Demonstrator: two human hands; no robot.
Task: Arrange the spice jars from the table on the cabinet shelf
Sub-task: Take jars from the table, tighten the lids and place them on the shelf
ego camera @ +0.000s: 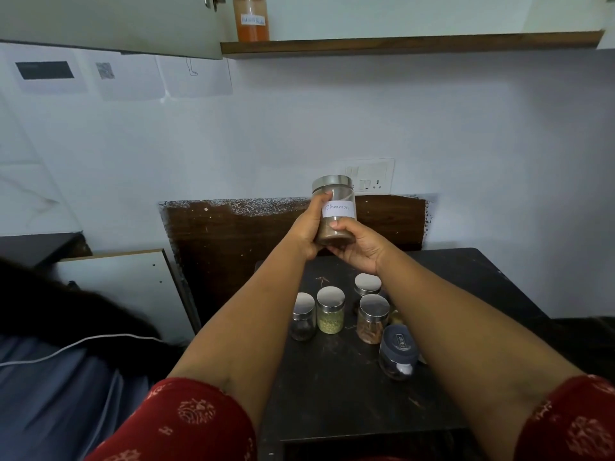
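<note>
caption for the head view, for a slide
Both hands, left and right, lift the cinnamon jar above the table.

Both hands, left hand (307, 227) and right hand (357, 247), hold one jar (336, 211) between them above the table (466, 277). Below the hands five jars (331, 311) stand on it. Above, left of the hands, another jar (251, 18) sits on the shelf (412, 44).
</note>
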